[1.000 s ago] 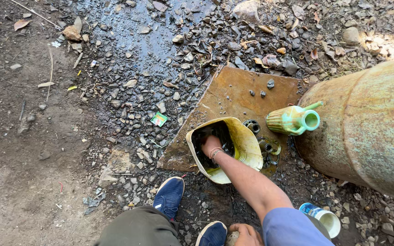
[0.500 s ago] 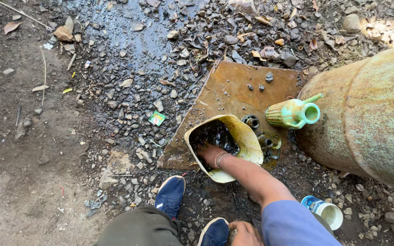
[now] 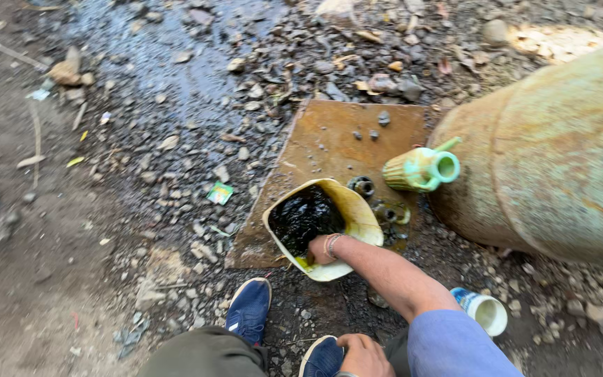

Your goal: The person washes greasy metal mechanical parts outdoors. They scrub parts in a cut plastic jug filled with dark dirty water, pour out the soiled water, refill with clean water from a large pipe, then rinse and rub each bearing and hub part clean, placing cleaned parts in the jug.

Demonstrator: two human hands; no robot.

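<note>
A cut-open yellow container point(image 3: 357, 209) holding black oily liquid sits on a rusty metal plate point(image 3: 329, 139). My right hand point(image 3: 321, 249), with a bracelet on the wrist, is at the container's near inner edge. Its fingers are down in the black liquid and hidden. My left hand point(image 3: 363, 355) rests low between my knees beside a blue shoe point(image 3: 321, 357), with its fingers curled and nothing seen in it. A green ribbed jug point(image 3: 420, 169) lies on its side just right of the container.
A large rusty green drum point(image 3: 560, 160) lies at the right. A small white cup point(image 3: 486, 312) lies by my right arm. Small metal parts point(image 3: 362, 186) sit on the plate. The ground is oily gravel with stones and litter; my other blue shoe point(image 3: 249, 311) stands near the plate.
My right hand has drawn back from the middle of the container to its near edge. The view has shifted slightly.
</note>
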